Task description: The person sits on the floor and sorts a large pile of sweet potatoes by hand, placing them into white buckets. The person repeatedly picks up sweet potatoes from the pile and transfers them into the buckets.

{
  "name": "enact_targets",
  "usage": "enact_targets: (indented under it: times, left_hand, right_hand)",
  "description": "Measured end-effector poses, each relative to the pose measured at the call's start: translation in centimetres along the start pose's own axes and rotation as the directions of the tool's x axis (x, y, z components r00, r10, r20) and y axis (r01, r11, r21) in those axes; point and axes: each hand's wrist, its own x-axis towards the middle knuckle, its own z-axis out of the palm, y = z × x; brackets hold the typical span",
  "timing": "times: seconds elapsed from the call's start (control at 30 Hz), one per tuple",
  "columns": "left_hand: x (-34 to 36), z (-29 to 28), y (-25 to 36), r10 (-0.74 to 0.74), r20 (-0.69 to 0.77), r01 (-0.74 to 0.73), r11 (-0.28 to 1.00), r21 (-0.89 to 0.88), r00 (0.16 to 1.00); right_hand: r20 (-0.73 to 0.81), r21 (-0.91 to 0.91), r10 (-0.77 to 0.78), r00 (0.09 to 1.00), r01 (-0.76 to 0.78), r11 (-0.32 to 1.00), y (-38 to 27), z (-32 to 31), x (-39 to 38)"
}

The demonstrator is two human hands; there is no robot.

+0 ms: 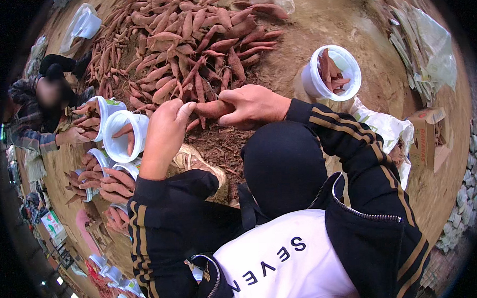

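Soft, even light is falling over the tan floor (344, 22), the white shirt (300, 275) is glowing brightest, small glints (74, 297) are shining from the dim lower left, a blur is covering the co-worker's head (50, 92), and fisheye distortion is bending the edges toward black corners.

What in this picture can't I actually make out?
- Held sweet potato, head view: its right end is hidden by the right hand.
- White bucket at right, head view: its bottom is covered by sweet potatoes inside.
- Sweet potato heap, head view: its far side is cut off by the upper edge.
- Red things at lower left, head view: too small to identify.
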Motion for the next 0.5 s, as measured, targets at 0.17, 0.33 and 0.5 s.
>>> enact_targets:
  times: [0.17, 0.33, 0.5]
  left_hand:
    - [-0.2, 0.0, 1.0, -0.231, 0.058, 0.236, 0.966, -0.104, 0.971]
    - [-0.4, 1.0, 0.6, -0.074, -0.058, 0.080, 0.991, 0.107, 0.996]
    - [0.2, 0.5, 1.5, -0.358, 0.175, 0.397, 0.857, -0.327, 0.917]
  right_hand:
    - [0.053, -0.029, -0.060, 0.997, 0.062, 0.998, 0.2, 0.2, 0.3]
    - [0.087, -0.035, -0.040, 0.995, 0.043, 0.998, -0.1, 0.4, 0.5]
    - [0.084, -0.055, -0.040, 0.996, 0.045, 0.997, 0.2, 0.5, 0.1]
